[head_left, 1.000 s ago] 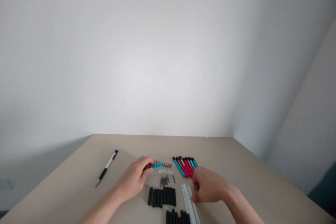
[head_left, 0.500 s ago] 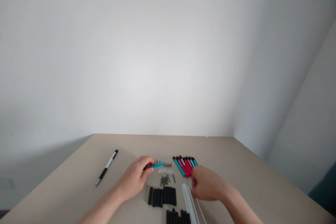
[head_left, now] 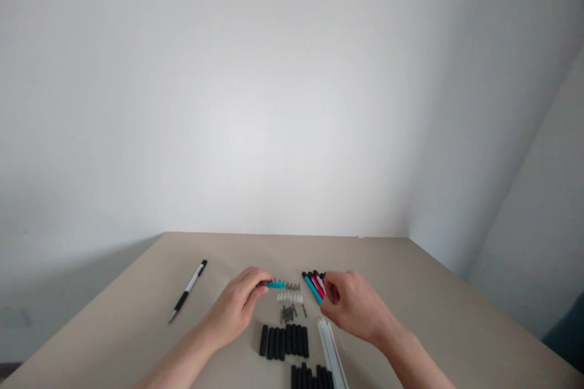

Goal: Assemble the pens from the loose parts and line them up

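At the near edge of the beige table (head_left: 410,292), a lower row of black sleeves (head_left: 310,377) is cut off by the bottom of the view. Just to its right lies a bundle of thin white tubes (head_left: 332,352), also running out of frame. Above them a second row of black sleeves (head_left: 283,341) lies side by side. Beyond that come rows of small grey parts (head_left: 287,314), too tiny to make out. The left hand (head_left: 235,307) pinches a short teal barrel (head_left: 275,284) between thumb and fingertips, held just above those small parts. The right hand (head_left: 353,304) is curled over the row of red and teal barrels (head_left: 312,284) and covers most of it. Whether its fingers grip anything cannot be told. Well apart to the left, a black-and-white pen (head_left: 188,289) lies alone at a slant. Behind the table's far edge a plain white wall (head_left: 274,103) meets a side wall in the right corner.
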Motion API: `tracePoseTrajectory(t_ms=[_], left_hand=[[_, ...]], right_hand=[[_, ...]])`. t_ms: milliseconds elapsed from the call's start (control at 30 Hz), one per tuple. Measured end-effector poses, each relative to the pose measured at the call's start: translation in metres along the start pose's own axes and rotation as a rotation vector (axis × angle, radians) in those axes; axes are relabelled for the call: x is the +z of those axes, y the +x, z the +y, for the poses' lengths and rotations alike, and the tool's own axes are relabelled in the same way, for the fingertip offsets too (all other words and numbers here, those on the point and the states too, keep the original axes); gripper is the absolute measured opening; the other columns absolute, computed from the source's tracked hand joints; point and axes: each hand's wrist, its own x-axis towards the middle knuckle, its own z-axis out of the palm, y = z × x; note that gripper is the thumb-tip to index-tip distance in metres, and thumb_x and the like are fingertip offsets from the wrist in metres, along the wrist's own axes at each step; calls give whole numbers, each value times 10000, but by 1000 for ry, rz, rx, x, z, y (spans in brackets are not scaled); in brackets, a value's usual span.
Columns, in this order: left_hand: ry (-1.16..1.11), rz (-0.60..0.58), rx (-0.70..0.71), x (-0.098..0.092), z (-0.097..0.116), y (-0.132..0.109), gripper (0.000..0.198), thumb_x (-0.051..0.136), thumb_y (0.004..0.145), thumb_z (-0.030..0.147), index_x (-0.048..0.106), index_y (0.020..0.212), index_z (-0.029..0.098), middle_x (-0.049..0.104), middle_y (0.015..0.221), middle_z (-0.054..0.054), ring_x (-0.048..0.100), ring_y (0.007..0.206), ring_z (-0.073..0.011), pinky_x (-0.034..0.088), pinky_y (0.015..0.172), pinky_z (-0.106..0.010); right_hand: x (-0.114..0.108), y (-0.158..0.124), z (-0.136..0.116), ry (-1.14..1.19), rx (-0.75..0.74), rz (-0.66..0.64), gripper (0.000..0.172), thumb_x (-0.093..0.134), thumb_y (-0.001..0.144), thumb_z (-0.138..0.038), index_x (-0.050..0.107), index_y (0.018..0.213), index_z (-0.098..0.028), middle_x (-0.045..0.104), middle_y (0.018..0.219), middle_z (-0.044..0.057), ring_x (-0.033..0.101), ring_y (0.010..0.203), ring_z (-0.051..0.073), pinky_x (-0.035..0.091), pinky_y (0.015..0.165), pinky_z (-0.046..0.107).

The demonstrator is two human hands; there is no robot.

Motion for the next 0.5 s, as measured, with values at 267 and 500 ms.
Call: tracePoseTrajectory(t_ms=[267,500], left_hand=[[13,-5,2,2,-2,1,155,442,948,240,593,958,209,639,879,-33,599,836,-163,451,762,-235],[-11,-25,-95,2,-4,-2,168,366,959,230,534,956,218,652,888,-25,608,824,-165,451,765,-246]], right_hand=[[9,-2,-10,116,-225,121,102,523,764,-138,605,756,-198,625,653,-17,535,590,108,293,573,207],[16,0,-8,165,-231,74,194,456,885,-173,642,933,-201,675,853,38,598,787,162,375,690,234]])
